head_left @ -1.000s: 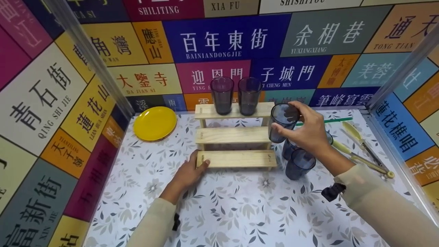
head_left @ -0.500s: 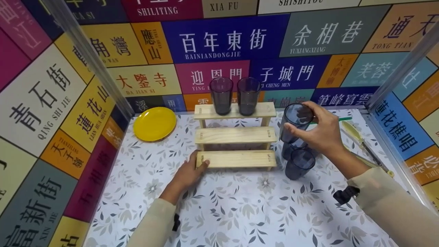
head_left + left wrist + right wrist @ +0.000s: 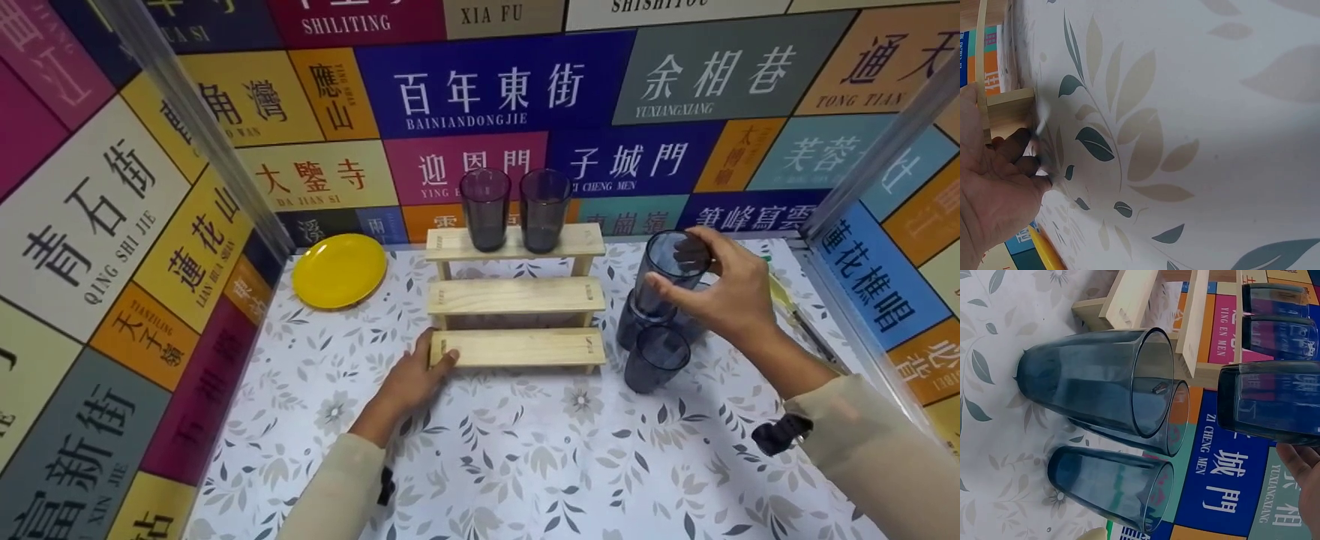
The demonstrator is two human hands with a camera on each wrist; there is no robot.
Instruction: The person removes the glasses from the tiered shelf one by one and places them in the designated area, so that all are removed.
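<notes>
My left hand [image 3: 411,381] grips the left end of the lowest step of a three-tier wooden stand [image 3: 516,295], thumb on top. In the left wrist view its fingers curl in by the stand's edge. My right hand [image 3: 729,291] holds a dark bluish clear glass [image 3: 670,271] upright in the air, right of the stand. Below it, three similar glasses stand mouth-up on the table: a front glass [image 3: 657,360], one behind it [image 3: 636,324] and another [image 3: 1109,486], mostly hidden in the head view. Two more glasses, a left one [image 3: 486,214] and a right one [image 3: 544,214], stand on the top tier.
A yellow plate [image 3: 340,271] lies left of the stand. Yellow-ended tongs [image 3: 806,322] lie at the right, partly behind my right arm, near a green item [image 3: 766,259]. Printed panels [image 3: 495,82] wall in the flower-patterned table [image 3: 510,457].
My right hand has carried the held glass rightward, away from the stand's upper right end to above the standing glasses. My left hand stays at the stand.
</notes>
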